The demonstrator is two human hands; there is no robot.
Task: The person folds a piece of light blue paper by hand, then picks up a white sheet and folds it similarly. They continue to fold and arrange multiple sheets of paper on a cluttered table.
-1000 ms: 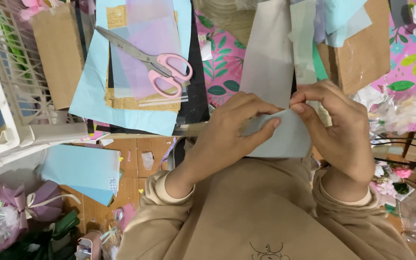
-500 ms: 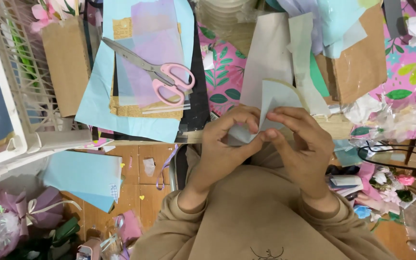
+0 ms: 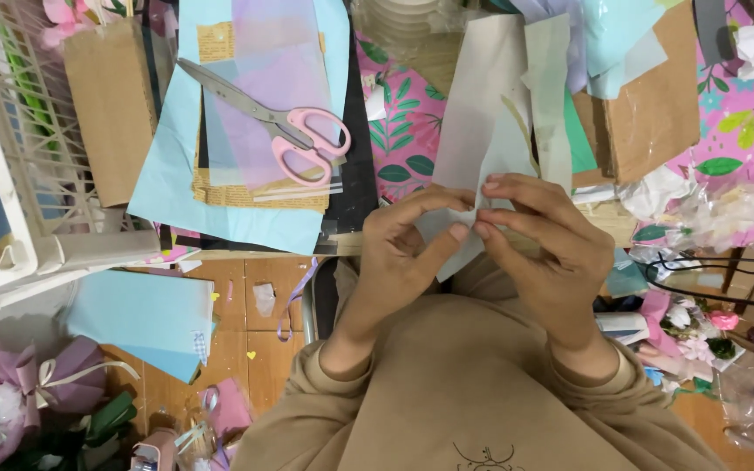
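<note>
L hand [image 3: 403, 262] & R hand [image 3: 551, 253] pinch pale paper piece [image 3: 447, 244]; scissors [image 3: 281, 131] nearby

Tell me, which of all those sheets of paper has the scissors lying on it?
The translucent lilac sheet atop the light blue paper; the pink-handled scissors rest across it, unlike the pale sheets elsewhere.
</note>
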